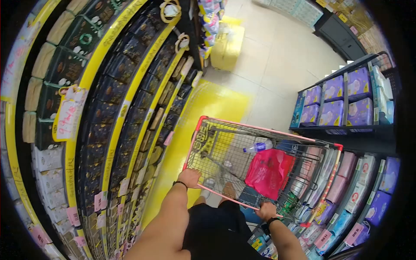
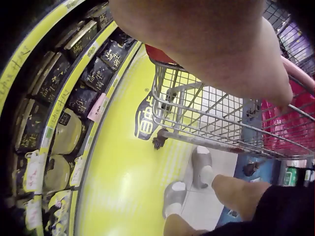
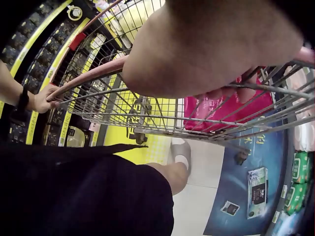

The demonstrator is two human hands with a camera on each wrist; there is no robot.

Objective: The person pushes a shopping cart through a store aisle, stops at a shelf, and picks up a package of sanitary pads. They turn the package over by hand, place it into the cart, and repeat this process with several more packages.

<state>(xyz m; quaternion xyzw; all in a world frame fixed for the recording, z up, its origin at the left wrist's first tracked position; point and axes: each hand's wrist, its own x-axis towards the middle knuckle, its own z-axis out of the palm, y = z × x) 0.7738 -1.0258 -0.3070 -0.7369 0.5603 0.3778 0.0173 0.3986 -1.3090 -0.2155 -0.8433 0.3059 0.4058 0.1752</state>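
A wire shopping cart (image 1: pixel 242 123) with pink edging stands right in front of my body. My left hand (image 1: pixel 190 177) grips the left end of its pink handle bar (image 1: pixel 225 196). Toward the bar's right end, my right hand (image 1: pixel 266 211) holds on with curled fingers, which show in the right wrist view beside the wire (image 3: pixel 231 93). Inside the basket lie a bright pink plastic bag (image 1: pixel 266 173) and a clear bottle (image 1: pixel 258 147) with a blue-purple label. In the right wrist view the left hand (image 3: pixel 43 100) is wrapped over the bar's far end.
Shelves of dark packs (image 1: pixel 104 93) with yellow edges line the left side. At right stand purple packs (image 1: pixel 359 82) on a rack, with more packs (image 1: pixel 359 195) below. A yellow floor mat (image 1: pixel 173 177) runs along the left shelf. Ahead are pale floor tiles (image 1: pixel 277 65) and a yellow box (image 1: pixel 227 45).
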